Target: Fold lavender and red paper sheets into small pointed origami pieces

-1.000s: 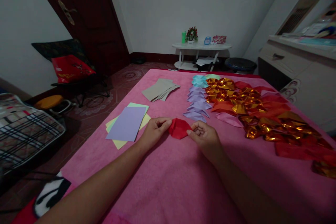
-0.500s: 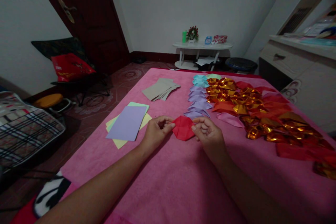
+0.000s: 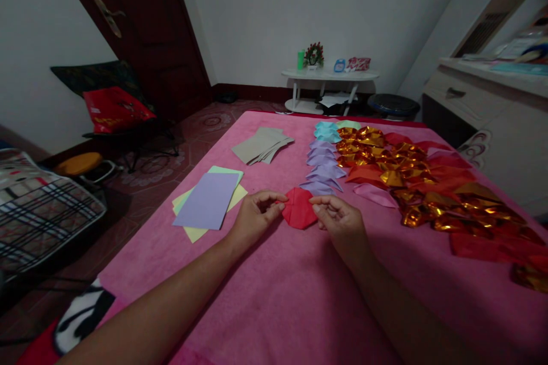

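Observation:
A piece of folded red paper (image 3: 298,210) with creases across it is held between my two hands, just above the pink cloth (image 3: 274,296). My left hand (image 3: 260,212) pinches its left edge between thumb and fingers. On the opposite edge, the thumb and fingers of my right hand (image 3: 339,217) are closed. Just beyond the red paper lies a row of folded purple papers (image 3: 322,171). To the left of my left hand is a stack of flat sheets with a purple sheet (image 3: 208,201) on top, over green and yellow ones.
Grey-beige sheets (image 3: 262,145) lie fanned out farther back. Folded gold foil pieces (image 3: 411,205) and red folded papers (image 3: 496,246) spread over the table's right side. Behind stand a white side table (image 3: 329,74) and a black stool (image 3: 393,104); a cabinet (image 3: 492,108) is at right.
My left fingers have shifted onto the upper left edge of the red paper, and my right fingers have moved slightly left over its right edge. The paper's outline looks rounder.

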`<state>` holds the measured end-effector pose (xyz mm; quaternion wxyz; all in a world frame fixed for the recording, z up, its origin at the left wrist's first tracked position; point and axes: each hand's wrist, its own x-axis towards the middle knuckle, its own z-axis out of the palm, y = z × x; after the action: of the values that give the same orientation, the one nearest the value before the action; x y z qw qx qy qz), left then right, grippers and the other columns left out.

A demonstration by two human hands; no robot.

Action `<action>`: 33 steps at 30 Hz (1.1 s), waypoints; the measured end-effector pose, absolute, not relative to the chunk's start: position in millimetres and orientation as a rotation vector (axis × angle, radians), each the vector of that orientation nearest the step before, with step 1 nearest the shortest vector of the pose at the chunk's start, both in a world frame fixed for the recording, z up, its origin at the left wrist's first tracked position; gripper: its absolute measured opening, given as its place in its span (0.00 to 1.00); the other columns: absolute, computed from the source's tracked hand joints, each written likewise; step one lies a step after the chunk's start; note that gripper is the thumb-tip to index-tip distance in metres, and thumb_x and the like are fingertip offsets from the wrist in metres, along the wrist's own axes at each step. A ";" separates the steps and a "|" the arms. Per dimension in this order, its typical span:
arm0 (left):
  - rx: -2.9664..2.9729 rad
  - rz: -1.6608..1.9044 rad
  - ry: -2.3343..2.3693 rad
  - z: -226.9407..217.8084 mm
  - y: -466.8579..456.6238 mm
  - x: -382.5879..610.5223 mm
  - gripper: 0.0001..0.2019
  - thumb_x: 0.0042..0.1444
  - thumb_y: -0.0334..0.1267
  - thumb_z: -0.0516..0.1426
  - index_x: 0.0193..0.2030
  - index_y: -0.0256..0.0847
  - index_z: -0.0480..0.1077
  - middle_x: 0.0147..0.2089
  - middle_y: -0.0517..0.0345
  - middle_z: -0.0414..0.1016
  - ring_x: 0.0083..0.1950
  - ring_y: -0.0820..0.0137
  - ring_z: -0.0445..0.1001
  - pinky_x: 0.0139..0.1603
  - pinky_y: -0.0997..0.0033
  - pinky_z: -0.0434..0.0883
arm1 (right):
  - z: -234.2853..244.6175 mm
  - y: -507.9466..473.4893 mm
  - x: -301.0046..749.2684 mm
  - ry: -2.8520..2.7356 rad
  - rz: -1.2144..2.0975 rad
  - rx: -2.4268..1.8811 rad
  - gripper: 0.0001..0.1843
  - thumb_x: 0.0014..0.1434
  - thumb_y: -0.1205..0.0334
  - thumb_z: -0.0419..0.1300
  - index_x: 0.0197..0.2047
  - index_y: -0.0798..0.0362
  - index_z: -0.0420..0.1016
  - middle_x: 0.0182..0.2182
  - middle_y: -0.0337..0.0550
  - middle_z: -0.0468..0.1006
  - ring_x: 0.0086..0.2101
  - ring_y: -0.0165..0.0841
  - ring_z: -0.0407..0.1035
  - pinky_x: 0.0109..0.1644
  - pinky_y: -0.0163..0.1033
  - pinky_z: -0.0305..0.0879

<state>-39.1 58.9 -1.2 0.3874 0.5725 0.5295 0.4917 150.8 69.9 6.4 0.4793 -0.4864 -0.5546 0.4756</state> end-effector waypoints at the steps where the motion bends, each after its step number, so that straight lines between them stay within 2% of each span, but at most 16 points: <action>1: 1.468 1.252 1.343 -0.9 58.7 -39.0 0.08 0.49 0.35 0.60 0.36 0.36 0.77 0.33 0.54 0.78 0.32 0.71 0.73 0.33 0.74 0.69 | 6.2 70.1 150.8 -1.351 1.158 -1.186 0.13 0.50 0.54 0.60 0.34 0.55 0.75 0.20 0.37 0.69 0.19 0.26 0.60 0.22 0.32 0.57; 6: 1.547 1.273 1.329 3.7 57.3 -37.7 0.06 0.50 0.35 0.59 0.33 0.37 0.77 0.32 0.54 0.77 0.33 0.71 0.73 0.35 0.73 0.69 | 5.2 71.4 150.9 -1.348 1.165 -1.184 0.13 0.48 0.54 0.61 0.33 0.55 0.75 0.19 0.36 0.68 0.19 0.26 0.61 0.21 0.32 0.58; 19: 1.629 1.246 1.353 3.7 56.5 -38.4 0.07 0.51 0.32 0.58 0.36 0.38 0.78 0.34 0.54 0.77 0.34 0.71 0.73 0.35 0.73 0.69 | 5.6 71.9 151.5 -1.377 1.151 -1.206 0.13 0.48 0.53 0.61 0.33 0.55 0.75 0.21 0.38 0.70 0.20 0.27 0.62 0.22 0.32 0.60; 27: 1.626 1.232 1.364 -0.2 56.6 -39.0 0.07 0.50 0.33 0.60 0.36 0.37 0.77 0.32 0.55 0.76 0.29 0.74 0.69 0.30 0.75 0.66 | 5.0 71.3 151.1 -1.346 1.182 -1.195 0.12 0.48 0.55 0.61 0.33 0.56 0.75 0.21 0.37 0.70 0.19 0.26 0.60 0.22 0.32 0.59; 33: 1.529 1.232 1.342 -6.7 57.2 -38.6 0.14 0.46 0.35 0.64 0.41 0.35 0.75 0.28 0.59 0.72 0.25 0.77 0.64 0.25 0.78 0.62 | 1.8 71.9 151.6 -1.364 1.209 -1.163 0.13 0.47 0.58 0.64 0.36 0.56 0.74 0.21 0.35 0.69 0.20 0.26 0.62 0.23 0.31 0.58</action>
<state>-38.6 57.2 -6.7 0.3724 0.5967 0.5236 0.4807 151.6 71.9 1.8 0.4702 -0.4748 -0.5568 0.4935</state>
